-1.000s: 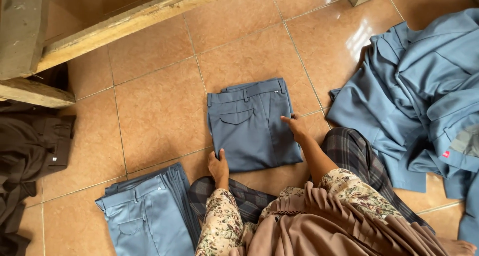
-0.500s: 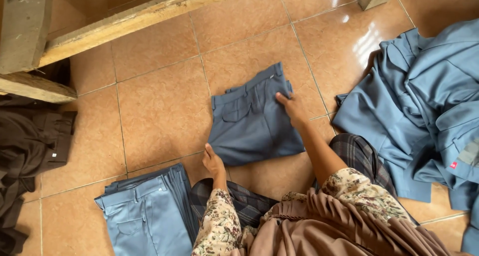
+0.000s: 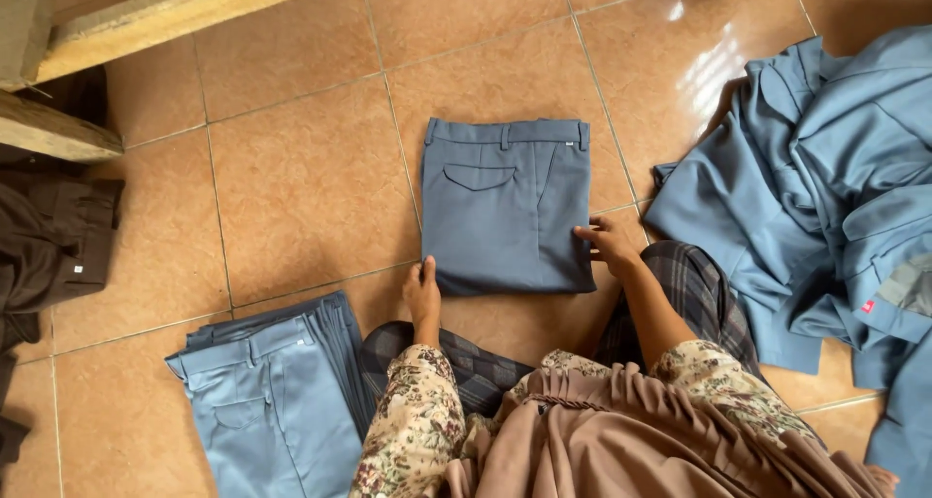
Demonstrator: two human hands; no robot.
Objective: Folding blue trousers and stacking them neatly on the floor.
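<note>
A folded pair of grey-blue trousers (image 3: 505, 202) lies flat on the orange tiled floor in front of me, waistband away from me and a back pocket showing. My left hand (image 3: 423, 296) rests on the floor at the fold's near left corner, fingertips touching the cloth edge. My right hand (image 3: 606, 243) touches the right edge of the fold near its lower corner, fingers spread on the fabric. Neither hand lifts the trousers. My floral sleeves and a brown pleated cloth fill the bottom of the view.
A stack of folded light blue trousers (image 3: 267, 401) lies at my lower left. A heap of unfolded blue garments (image 3: 825, 187) spreads on the right. Dark brown clothing (image 3: 49, 246) lies at the left edge under wooden beams (image 3: 58, 134). A plaid cloth (image 3: 699, 294) covers my knees.
The trousers were skewed and being handled; now they lie squared and flat. My right hand slid from the upper right part to the lower right edge, and my left hand stayed at the near left corner.
</note>
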